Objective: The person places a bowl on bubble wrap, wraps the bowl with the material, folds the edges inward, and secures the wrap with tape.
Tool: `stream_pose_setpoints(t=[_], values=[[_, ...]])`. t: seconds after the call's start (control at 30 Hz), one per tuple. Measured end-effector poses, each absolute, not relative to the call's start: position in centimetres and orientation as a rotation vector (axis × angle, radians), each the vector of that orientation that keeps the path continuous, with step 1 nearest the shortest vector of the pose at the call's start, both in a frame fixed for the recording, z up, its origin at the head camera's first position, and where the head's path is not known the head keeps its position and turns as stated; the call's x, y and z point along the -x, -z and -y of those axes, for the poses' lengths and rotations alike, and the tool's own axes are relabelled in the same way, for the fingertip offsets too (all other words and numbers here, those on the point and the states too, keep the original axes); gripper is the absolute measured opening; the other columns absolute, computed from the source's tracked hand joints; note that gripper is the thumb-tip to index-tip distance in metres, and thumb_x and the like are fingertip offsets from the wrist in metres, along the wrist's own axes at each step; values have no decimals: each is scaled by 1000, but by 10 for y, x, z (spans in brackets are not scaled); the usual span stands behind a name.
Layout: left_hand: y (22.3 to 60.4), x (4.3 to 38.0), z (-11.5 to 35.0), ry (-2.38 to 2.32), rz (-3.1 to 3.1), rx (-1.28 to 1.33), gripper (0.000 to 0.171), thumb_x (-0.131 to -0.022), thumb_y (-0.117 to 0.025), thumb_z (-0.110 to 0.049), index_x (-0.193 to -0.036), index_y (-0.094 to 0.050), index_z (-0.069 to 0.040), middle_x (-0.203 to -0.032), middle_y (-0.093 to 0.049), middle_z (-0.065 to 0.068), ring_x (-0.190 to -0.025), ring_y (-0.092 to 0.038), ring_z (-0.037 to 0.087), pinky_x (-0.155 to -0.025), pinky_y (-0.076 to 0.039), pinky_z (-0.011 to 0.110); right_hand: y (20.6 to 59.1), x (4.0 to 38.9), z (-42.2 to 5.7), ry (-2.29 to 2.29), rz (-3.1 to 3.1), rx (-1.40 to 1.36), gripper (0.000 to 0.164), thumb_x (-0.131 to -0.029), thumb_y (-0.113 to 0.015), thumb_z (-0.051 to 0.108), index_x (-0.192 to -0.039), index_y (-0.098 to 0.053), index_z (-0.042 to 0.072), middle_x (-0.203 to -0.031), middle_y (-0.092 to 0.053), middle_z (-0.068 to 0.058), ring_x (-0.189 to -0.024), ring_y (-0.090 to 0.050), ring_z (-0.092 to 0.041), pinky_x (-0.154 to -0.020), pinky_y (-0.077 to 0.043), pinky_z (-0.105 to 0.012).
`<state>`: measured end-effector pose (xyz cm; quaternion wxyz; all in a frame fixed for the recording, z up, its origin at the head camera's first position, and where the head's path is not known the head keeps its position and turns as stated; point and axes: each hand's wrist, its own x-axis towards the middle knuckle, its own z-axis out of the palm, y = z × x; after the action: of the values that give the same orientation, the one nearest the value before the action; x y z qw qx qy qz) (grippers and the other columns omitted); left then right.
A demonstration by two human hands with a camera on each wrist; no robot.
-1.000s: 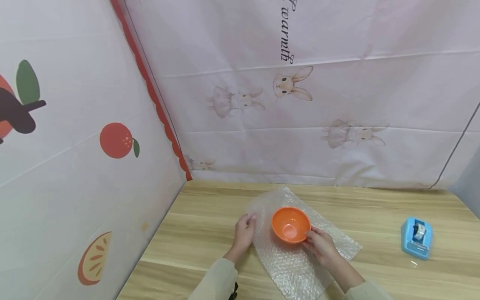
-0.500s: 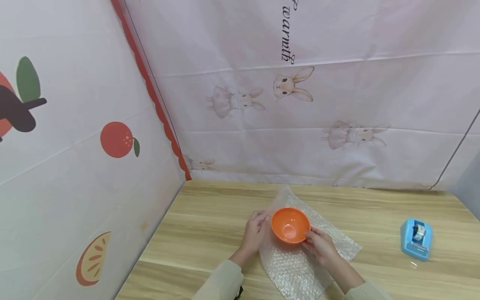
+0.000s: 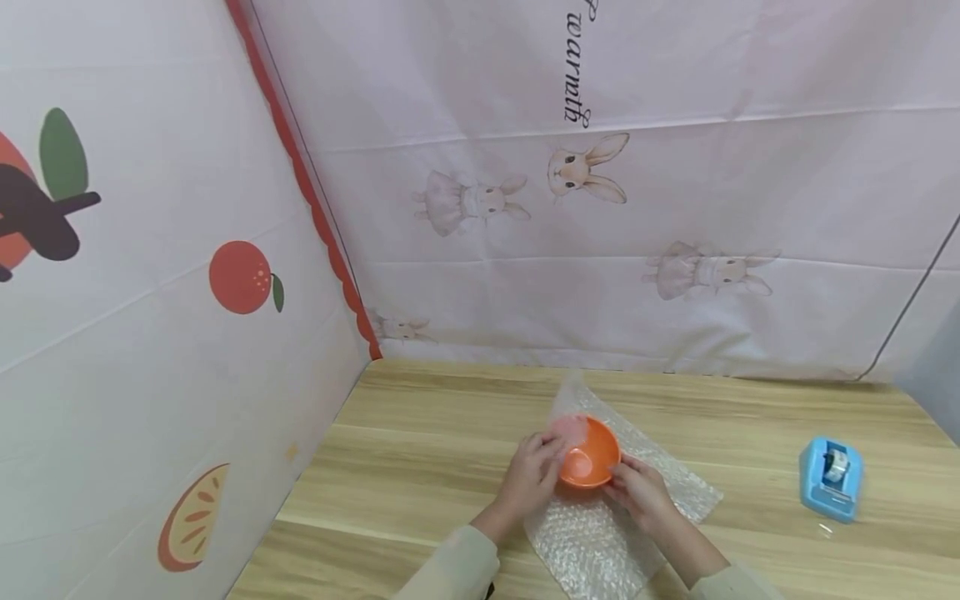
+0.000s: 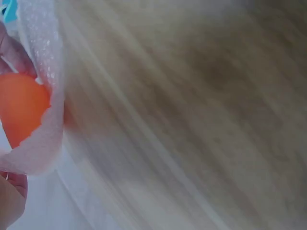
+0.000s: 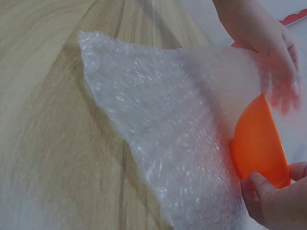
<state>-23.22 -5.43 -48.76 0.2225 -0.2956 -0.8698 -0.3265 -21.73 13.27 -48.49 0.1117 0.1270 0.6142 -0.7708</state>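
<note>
An orange bowl (image 3: 604,450) sits on a sheet of bubble wrap (image 3: 581,546), its opening facing up. My right hand (image 3: 641,493) pinches the bowl's right rim, thumb against the outside in the right wrist view. On the other side, my left hand (image 3: 528,477) holds the wrap's left edge, drawn up and over the bowl's left rim. That translucent flap veils part of the bowl's inside. Seen from the right wrist, the left fingers (image 5: 283,93) show hazily through the wrap. The left wrist view catches the bowl (image 4: 21,108) partly wrapped at its left edge.
A blue tape dispenser (image 3: 831,479) stands to the right on the wooden table (image 3: 420,417), with a small clear strip (image 3: 825,529) in front of it. Printed cloth walls (image 3: 480,308) close off the back and left.
My left hand has moved right, bringing the wrap's left edge up from beside the bowl to over its left rim. The right hand and the bowl have stayed put.
</note>
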Motion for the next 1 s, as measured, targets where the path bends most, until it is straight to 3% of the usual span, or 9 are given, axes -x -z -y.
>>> stream_pose_setpoints(t=[0.1, 0.23, 0.47, 0.77, 1.0], values=[[490, 231, 55, 778, 2374, 873, 27, -87, -58, -11, -110, -66, 1, -110, -64, 10, -101, -58, 23, -89, -48, 32, 485, 217, -133, 2261, -1807, -376, 56, -92, -43, 3, -138, -19, -18, -108, -58, -17, -79, -59, -6, -78, -55, -27], [491, 230, 58, 631, 2396, 949, 26, -85, -59, -16, -106, -67, -4, -111, -63, 9, -103, -57, 23, -91, -46, 33, 485, 216, -133, 2258, -1814, -374, 56, -91, -42, 3, -138, -19, -18, -107, -58, -16, -79, -59, -5, -78, -54, -25], [497, 231, 62, 308, 2471, 1042, 30, -89, -52, -26, -112, -65, -11, -117, -61, 6, -113, -53, 23, -99, -40, 36, 485, 216, -133, 2248, -1820, -377, 56, -92, -43, 4, -138, -20, -18, -123, -47, -33, -81, -59, -6, -80, -54, -28], [501, 233, 56, -1, 2452, 1004, 27, -93, -46, -27, -109, -66, -16, -113, -63, 0, -110, -53, 18, -98, -40, 31, 486, 216, -133, 2261, -1820, -365, 56, -92, -43, 3, -138, -20, -18, -127, -43, -36, -82, -60, -7, -81, -54, -28], [497, 236, 55, -36, 2521, 1079, 33, -94, -42, -43, -98, -64, -19, -102, -63, -4, -103, -51, 13, -93, -38, 30, 486, 216, -133, 2252, -1829, -351, 55, -93, -43, 5, -138, -21, -17, -132, -38, -37, -83, -60, -6, -81, -54, -27]])
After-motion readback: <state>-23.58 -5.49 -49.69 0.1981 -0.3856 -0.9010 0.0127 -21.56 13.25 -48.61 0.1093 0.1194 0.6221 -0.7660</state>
